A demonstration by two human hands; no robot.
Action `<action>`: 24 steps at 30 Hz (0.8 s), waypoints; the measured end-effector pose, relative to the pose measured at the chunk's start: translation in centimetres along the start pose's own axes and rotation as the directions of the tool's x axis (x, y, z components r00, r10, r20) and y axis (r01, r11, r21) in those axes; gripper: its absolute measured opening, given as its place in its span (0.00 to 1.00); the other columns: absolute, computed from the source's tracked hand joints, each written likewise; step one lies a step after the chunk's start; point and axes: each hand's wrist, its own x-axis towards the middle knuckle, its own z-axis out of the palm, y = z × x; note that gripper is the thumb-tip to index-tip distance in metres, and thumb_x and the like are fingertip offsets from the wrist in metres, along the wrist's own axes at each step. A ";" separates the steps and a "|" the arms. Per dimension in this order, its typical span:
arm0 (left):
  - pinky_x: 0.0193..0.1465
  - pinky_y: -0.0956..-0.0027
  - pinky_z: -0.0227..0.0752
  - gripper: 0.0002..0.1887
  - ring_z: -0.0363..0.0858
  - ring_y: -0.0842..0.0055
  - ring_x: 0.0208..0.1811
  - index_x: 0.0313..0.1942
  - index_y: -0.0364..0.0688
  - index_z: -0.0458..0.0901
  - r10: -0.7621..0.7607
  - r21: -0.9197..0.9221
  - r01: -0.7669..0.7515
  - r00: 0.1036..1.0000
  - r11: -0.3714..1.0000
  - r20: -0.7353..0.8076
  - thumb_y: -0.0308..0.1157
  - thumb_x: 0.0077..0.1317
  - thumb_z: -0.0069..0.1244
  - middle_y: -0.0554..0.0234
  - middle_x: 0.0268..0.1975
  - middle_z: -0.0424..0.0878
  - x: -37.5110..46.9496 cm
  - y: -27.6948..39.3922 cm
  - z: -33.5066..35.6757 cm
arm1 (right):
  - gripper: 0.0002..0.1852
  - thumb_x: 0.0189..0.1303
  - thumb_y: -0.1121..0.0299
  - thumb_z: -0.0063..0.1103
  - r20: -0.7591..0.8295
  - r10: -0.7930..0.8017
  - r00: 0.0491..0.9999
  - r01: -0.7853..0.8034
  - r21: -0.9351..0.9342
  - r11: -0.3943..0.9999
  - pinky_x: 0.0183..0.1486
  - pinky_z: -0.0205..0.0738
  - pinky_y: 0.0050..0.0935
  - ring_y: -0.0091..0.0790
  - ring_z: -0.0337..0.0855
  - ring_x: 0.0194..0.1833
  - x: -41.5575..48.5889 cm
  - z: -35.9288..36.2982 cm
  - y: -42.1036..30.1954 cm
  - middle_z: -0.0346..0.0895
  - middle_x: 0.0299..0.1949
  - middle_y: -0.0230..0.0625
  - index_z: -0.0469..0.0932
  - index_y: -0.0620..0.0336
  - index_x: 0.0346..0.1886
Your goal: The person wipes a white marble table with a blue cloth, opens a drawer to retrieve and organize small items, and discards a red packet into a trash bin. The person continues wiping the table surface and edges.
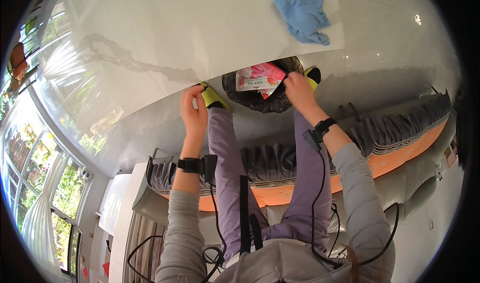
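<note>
A bin lined with a black plastic bag [277,103] stands on the floor between the feet, partly under the table edge. A pink and white printed plastic packet [260,77] lies over its opening, with another piece of red packaging beneath it. My right hand [299,89] is at the bin's right side, its fingers bent at the packet's right corner; whether they grip the packet or the bag cannot be told. My left hand [194,104] is raised left of the bin, near the table edge, fingers curled loosely, with no object visible in it.
A glossy white marbled table [157,31] spans the top, with a crumpled blue cloth [303,14] near its right end. Yellow-green and black footwear [216,98] flanks the bin. Behind the legs stands a grey sofa with an orange and dark cover [407,149]. Cables run from both wristbands.
</note>
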 end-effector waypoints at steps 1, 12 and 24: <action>0.49 0.66 0.70 0.08 0.77 0.65 0.46 0.43 0.37 0.79 0.105 0.062 -0.102 0.993 0.993 -0.057 0.21 0.65 0.48 0.57 0.45 0.81 1.3 0.3 -0.1 | 0.11 0.48 0.71 0.59 -0.049 -0.092 0.995 0.093 0.025 0.995 0.50 0.71 0.42 0.43 0.76 0.48 0.3 0.7 -1.0 0.73 0.44 0.41 0.78 0.60 0.37; 0.65 0.57 0.63 0.24 0.66 0.60 0.65 0.60 0.37 0.68 0.191 0.182 -0.177 0.980 0.967 -0.060 0.28 0.65 0.53 0.52 0.64 0.69 11.4 0.3 -2.0 | 0.23 0.61 0.49 0.57 0.303 0.307 0.902 -0.295 -0.087 0.952 0.62 0.54 0.67 0.48 0.48 0.73 5.4 11.0 -7.4 0.38 0.77 0.41 0.77 0.47 0.56; 0.73 0.43 0.41 0.51 0.37 0.46 0.75 0.71 0.37 0.48 -0.289 0.503 0.265 0.957 0.823 -0.030 0.53 0.57 0.60 0.35 0.74 0.39 17.1 -1.9 -3.5 | 0.14 0.56 0.74 0.61 -0.502 0.145 0.852 0.116 0.452 0.884 0.55 0.72 0.40 0.50 0.76 0.52 3.6 -14.0 -2.8 0.76 0.52 0.45 0.78 0.61 0.48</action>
